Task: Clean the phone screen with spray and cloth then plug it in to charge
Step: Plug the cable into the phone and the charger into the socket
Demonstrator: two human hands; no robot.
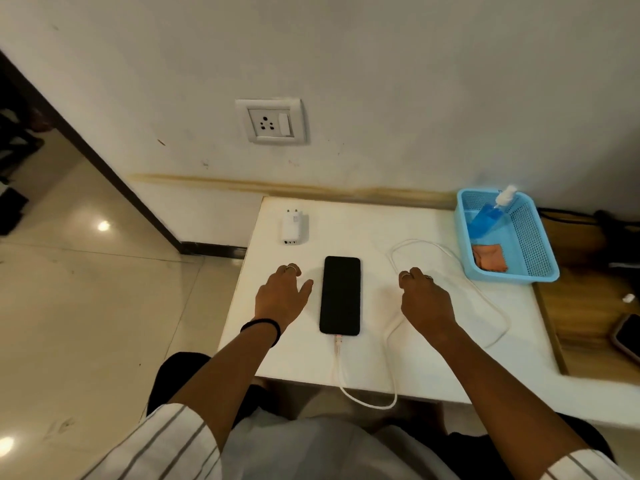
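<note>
A black phone (340, 295) lies screen up in the middle of the white table (408, 362). A white cable (491, 299) is plugged into its near end, loops off the table's front edge and curls back on the right. My left hand (282, 294) rests beside the phone's left edge, fingers loosely curled, holding nothing. My right hand (424, 296) hovers right of the phone, above the cable, fingers curled downward; whether it touches the cable I cannot tell. A white charger adapter (294, 226) lies at the back left. The blue spray bottle (490, 214) and orange cloth (490, 258) sit in a blue basket (530, 244).
A wall socket with a switch (271, 121) is above the table. A wooden surface (588, 320) on the right holds another dark phone (628, 337) and a small white object (628, 298). Tiled floor lies to the left.
</note>
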